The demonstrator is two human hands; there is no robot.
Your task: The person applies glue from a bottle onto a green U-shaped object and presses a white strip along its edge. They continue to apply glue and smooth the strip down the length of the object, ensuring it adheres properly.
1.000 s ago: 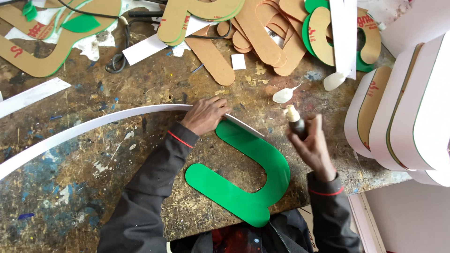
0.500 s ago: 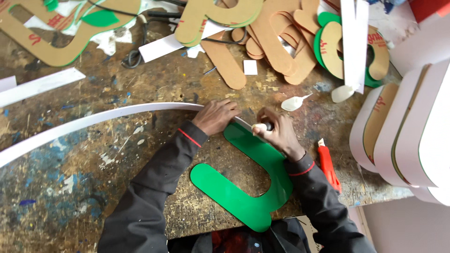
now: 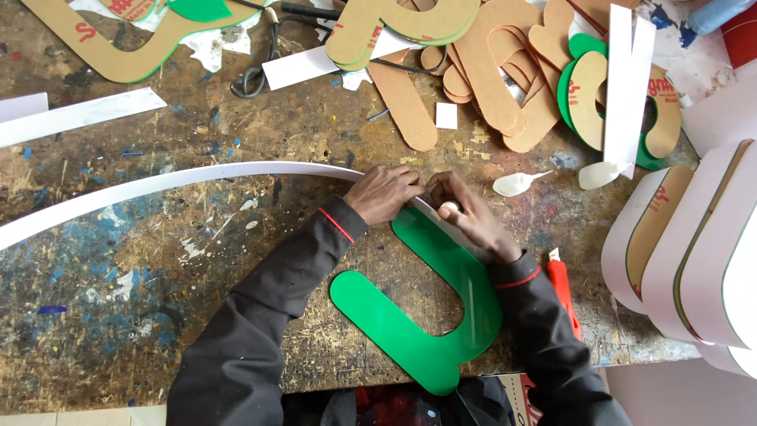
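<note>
A green U-shaped plastic letter (image 3: 410,323) lies flat on the paint-stained workbench (image 3: 118,315). A long white plastic strip (image 3: 158,185) curves in from the left and meets the letter's upper edge. My left hand (image 3: 382,193) presses the strip's end against that edge. My right hand (image 3: 469,213) holds a small glue bottle (image 3: 448,207) with a pale cap at the same spot, fingers curled round it. Both hands touch at the joint, which they partly hide.
A red utility knife (image 3: 564,292) lies right of my right forearm. Brown cardboard-backed letter shapes (image 3: 489,71) pile at the back. White finished letter shells (image 3: 686,252) stand at the right edge. Loose white strips (image 3: 79,114) and scissors (image 3: 252,75) lie at the back left.
My right hand brought the glue bottle from the right, above the bench, down to the letter's upper edge beside my left hand. The red knife has come into view.
</note>
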